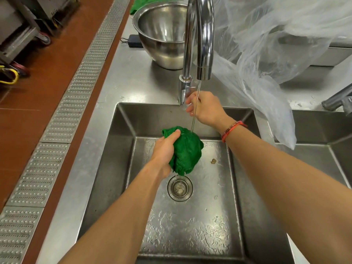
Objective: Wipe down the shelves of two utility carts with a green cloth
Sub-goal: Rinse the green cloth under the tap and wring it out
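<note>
While our left hand (163,149) grips the bunched green cloth (187,151) over the sink (190,225), a thin stream (195,119) from the faucet (204,44) falls on it. Our right hand (205,107) curls its fingers round the tap lever (182,94) (pinching it, as far as we can tell). We judge this the wetting step, with the wiping not yet begun. Next we should close the tap, wring the cloth, and carry it to the shelves.

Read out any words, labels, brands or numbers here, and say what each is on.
None can be read.
A faint marking on the grey equipment at top left is too blurred.
The faucet, steel bowl, sink and green cloth show no lettering.
</note>
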Available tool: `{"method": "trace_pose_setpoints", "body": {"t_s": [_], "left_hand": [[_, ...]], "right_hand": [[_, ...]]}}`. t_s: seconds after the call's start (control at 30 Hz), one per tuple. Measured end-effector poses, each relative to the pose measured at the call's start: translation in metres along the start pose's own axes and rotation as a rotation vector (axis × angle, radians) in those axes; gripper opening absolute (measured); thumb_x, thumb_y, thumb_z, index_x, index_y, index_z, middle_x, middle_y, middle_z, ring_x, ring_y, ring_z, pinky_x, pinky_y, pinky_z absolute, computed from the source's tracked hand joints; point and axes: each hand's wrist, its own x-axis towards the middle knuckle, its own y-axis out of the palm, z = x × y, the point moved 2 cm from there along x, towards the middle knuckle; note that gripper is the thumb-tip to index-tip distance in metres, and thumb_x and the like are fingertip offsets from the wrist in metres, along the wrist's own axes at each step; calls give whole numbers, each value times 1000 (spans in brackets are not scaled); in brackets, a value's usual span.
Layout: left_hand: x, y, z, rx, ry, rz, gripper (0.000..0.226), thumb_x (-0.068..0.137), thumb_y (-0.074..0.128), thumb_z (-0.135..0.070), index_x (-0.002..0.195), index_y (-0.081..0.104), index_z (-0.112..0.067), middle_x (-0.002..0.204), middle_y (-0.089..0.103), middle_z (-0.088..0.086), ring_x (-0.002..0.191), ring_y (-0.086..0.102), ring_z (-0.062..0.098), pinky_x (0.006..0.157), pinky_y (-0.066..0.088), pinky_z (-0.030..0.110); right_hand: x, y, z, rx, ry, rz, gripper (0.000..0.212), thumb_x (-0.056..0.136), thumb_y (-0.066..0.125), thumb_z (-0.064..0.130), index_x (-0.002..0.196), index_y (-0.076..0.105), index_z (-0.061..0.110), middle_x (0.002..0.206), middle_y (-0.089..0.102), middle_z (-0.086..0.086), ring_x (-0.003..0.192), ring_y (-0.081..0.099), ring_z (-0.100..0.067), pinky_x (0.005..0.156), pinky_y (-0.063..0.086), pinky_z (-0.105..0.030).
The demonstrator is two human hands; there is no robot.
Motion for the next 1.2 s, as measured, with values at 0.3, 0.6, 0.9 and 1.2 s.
{"method": "trace_pose_setpoints", "body": {"t_s": [0.3,0.6,0.9,1.2], "left_hand": [[-12,3,-3,-31,-46,182,39,99,49,-34,122,65,-7,117,70,16,109,68,31,93,53,44],[-17,-12,-4,91,-7,50,35,95,59,-34,114,69,-6,111,72,16,100,71,30,89,56,46],[-35,-28,-19,310,197,-26,22,99,57,-31,96,72,-16,94,77,3,88,74,21,81,60,43],[-49,-38,-22,272,33,216,31,95,53,3,120,64,-10,114,71,15,102,70,33,83,58,51]], "right_hand": [[-55,23,-35,618,406,245,59,93,46,64,126,63,18,117,70,-8,102,69,-18,92,52,-36],[-119,55,-61,1193,406,512,46,90,58,36,130,60,13,129,65,-14,122,59,-32,102,48,-45],[-123,31,-49,922,420,267,29,98,57,17,124,64,7,119,70,-12,109,68,-27,95,54,-46],[-140,9,-41,1027,447,490,34,100,50,8,133,55,10,127,66,-13,116,64,-29,95,54,-44]]}}
